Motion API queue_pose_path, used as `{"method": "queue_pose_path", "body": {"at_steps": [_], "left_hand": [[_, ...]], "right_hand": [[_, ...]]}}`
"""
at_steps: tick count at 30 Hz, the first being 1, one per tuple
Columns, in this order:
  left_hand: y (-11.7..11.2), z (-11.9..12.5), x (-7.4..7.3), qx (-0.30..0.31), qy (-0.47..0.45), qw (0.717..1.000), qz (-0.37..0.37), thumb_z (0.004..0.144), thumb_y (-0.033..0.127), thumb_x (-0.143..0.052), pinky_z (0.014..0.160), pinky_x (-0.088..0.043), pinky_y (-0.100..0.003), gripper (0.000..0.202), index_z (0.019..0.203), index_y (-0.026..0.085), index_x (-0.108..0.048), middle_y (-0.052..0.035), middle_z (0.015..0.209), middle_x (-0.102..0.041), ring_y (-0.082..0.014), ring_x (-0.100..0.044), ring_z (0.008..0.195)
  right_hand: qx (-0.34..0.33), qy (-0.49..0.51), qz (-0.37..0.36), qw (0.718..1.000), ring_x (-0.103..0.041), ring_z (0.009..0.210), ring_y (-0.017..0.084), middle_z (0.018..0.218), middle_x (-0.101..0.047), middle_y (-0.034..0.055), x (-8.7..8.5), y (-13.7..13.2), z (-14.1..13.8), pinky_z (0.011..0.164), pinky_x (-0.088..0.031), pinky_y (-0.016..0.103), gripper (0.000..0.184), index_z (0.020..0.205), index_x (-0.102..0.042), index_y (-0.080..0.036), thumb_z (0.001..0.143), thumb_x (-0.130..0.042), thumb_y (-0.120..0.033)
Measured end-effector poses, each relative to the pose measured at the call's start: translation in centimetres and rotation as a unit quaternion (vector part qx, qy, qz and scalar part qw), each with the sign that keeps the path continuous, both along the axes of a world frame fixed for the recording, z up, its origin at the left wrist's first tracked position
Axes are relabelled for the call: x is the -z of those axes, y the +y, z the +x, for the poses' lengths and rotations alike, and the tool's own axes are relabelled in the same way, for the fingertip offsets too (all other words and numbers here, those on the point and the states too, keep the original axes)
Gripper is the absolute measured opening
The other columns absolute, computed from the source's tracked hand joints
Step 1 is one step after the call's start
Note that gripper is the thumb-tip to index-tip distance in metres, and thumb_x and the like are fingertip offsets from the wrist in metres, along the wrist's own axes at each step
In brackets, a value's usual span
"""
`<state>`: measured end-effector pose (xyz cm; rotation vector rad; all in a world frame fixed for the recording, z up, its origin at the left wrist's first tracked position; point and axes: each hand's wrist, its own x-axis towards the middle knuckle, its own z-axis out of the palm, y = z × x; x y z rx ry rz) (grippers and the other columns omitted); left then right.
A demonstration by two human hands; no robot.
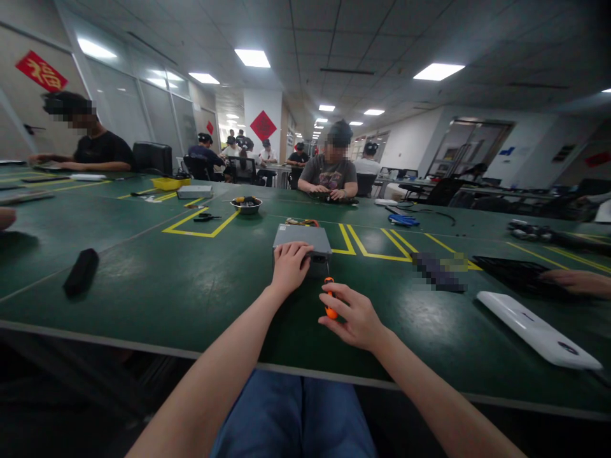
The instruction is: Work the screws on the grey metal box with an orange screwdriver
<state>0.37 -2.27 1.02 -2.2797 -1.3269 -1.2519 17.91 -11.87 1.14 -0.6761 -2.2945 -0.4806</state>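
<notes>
A grey metal power supply unit rests on the green table in front of me, coloured wires bunched at its far side. My left hand grips its near left part, fingers over the top and near edge. Between the thumb and fingers of my right hand, an orange and black screwdriver is held, its thin shaft pointing at the unit's near right corner. Whether the tip touches a screw is too small to tell.
A metal bowl with tools stands beyond, near black pliers. At left lies a black block; at right, a long white device. A co-worker's hand reaches in there. Another person works across the table.
</notes>
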Motion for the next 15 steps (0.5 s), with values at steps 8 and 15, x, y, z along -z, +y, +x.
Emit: {"method": "queue_pose_path", "body": {"at_steps": [8, 15], "left_hand": [[-0.16, 0.15, -0.17, -0.008, 0.001, 1.000, 0.005, 0.082, 0.020, -0.050, 0.090, -0.029, -0.038, 0.027, 0.107, 0.029, -0.055, -0.0007, 0.113, -0.059, -0.0197, -0.048, 0.106], [-0.03, 0.12, -0.05, -0.010, 0.006, 1.000, 0.002, 0.083, 0.021, -0.049, 0.091, -0.028, -0.038, 0.026, 0.107, 0.029, -0.056, -0.0008, 0.114, -0.058, -0.0193, -0.048, 0.107]], "right_hand": [[-0.006, -0.014, -0.006, 1.000, -0.057, 0.078, 0.017, 0.106, -0.055, 0.0129, 0.00, -0.09, 0.02, 0.066, -0.049, 0.031, 0.027, 0.105, -0.051, -0.016, 0.082, -0.051, -0.030], [-0.011, -0.003, -0.002, 1.000, -0.060, 0.083, 0.019, 0.105, -0.057, 0.0138, -0.47, -0.15, -0.07, 0.066, -0.050, 0.030, 0.027, 0.107, -0.050, -0.015, 0.084, -0.050, -0.030]]}}
